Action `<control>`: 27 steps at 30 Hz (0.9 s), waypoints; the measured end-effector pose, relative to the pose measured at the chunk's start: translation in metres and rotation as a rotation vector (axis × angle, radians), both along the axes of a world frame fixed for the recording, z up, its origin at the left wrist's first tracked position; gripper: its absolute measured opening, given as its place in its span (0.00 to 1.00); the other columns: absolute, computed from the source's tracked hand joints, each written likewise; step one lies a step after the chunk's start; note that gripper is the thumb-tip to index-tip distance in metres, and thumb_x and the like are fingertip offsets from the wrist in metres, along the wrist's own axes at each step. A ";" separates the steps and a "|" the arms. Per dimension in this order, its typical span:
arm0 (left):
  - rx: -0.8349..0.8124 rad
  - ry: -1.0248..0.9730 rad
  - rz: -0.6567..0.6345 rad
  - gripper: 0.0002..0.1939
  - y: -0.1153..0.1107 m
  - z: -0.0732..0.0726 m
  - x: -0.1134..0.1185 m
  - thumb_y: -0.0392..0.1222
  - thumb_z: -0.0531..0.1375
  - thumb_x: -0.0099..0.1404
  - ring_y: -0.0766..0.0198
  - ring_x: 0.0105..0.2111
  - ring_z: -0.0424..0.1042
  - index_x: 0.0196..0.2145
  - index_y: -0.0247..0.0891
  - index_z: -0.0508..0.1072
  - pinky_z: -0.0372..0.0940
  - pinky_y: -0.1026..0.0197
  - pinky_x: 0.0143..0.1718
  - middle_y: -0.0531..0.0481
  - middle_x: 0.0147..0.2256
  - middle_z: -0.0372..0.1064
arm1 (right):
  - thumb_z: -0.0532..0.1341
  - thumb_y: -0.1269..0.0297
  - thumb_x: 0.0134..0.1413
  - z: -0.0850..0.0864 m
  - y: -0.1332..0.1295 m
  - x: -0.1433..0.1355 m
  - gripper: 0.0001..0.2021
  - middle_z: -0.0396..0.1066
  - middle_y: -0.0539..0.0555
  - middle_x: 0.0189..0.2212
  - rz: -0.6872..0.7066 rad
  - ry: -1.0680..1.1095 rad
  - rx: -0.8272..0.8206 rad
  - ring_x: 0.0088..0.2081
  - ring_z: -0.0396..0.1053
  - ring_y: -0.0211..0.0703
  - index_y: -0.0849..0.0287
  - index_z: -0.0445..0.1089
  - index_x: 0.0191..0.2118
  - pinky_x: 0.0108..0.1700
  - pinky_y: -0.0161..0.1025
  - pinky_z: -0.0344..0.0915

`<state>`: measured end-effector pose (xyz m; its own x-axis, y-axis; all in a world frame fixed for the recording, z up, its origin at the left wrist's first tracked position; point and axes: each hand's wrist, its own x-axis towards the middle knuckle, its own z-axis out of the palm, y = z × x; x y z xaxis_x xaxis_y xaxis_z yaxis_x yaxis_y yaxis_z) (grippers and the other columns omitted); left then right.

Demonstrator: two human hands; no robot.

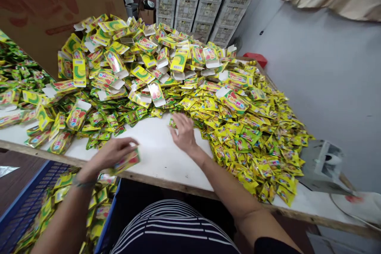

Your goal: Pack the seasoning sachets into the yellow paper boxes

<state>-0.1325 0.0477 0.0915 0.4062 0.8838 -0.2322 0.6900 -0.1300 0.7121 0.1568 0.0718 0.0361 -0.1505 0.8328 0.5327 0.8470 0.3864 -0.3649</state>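
Note:
Near the front edge of the white table [166, 158], my left hand [114, 152] is closed around a small yellow-green box [127, 161], blurred by motion. Over the middle of the table is my right hand [183, 131], its fingers curled near a green packet [172, 122]; whether it grips the packet is unclear. Small yellow packets [238, 139] are heaped to the right, and green packets [110, 119] lie to the left. Behind both hands rises a pile of open yellow boxes [178, 60] with white flaps.
A blue basket [25, 194] holding boxes stands below the table at the left. A large cardboard carton [56, 12] is at the back left. White crates [187, 4] are stacked behind. A grey metal device [323, 166] sits at the right.

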 end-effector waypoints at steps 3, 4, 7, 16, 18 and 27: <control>-0.078 0.356 -0.002 0.21 -0.030 0.017 -0.071 0.56 0.57 0.58 0.54 0.29 0.74 0.43 0.45 0.80 0.63 0.58 0.34 0.48 0.29 0.78 | 0.56 0.66 0.63 0.021 0.035 0.026 0.20 0.62 0.67 0.63 -0.185 -0.251 0.033 0.64 0.54 0.61 0.64 0.67 0.59 0.62 0.59 0.47; -0.072 0.431 0.038 0.21 -0.037 0.018 -0.086 0.55 0.57 0.57 0.51 0.31 0.75 0.44 0.46 0.80 0.64 0.56 0.36 0.48 0.31 0.79 | 0.55 0.70 0.63 0.025 0.045 0.034 0.18 0.63 0.67 0.62 -0.215 -0.306 0.033 0.63 0.55 0.61 0.65 0.69 0.56 0.60 0.59 0.48; -0.010 0.490 0.109 0.25 -0.046 0.014 -0.089 0.57 0.55 0.59 0.48 0.36 0.77 0.47 0.44 0.79 0.64 0.55 0.39 0.44 0.36 0.80 | 0.50 0.74 0.66 0.029 0.063 0.049 0.16 0.73 0.62 0.53 -0.193 -0.395 0.071 0.54 0.62 0.55 0.61 0.74 0.48 0.56 0.54 0.51; 0.208 0.376 0.300 0.15 0.064 -0.033 0.104 0.48 0.55 0.67 0.53 0.41 0.75 0.38 0.36 0.79 0.63 0.59 0.39 0.39 0.39 0.78 | 0.50 0.75 0.65 -0.021 -0.005 0.028 0.17 0.77 0.59 0.44 -0.038 -0.145 0.061 0.46 0.72 0.46 0.60 0.74 0.48 0.50 0.41 0.63; 0.178 0.354 0.315 0.17 0.087 -0.050 0.143 0.51 0.57 0.66 0.50 0.44 0.75 0.40 0.34 0.78 0.63 0.58 0.40 0.35 0.41 0.77 | 0.51 0.70 0.65 -0.042 -0.016 0.030 0.15 0.78 0.59 0.43 -0.127 0.094 -0.078 0.44 0.74 0.47 0.59 0.75 0.47 0.47 0.41 0.67; 0.141 -0.049 0.427 0.21 0.104 -0.091 0.199 0.33 0.72 0.42 0.51 0.39 0.71 0.30 0.39 0.67 0.59 0.59 0.35 0.44 0.32 0.71 | 0.66 0.56 0.54 -0.067 -0.024 0.060 0.16 0.76 0.63 0.39 -0.297 0.286 -0.417 0.39 0.73 0.55 0.61 0.77 0.44 0.43 0.48 0.68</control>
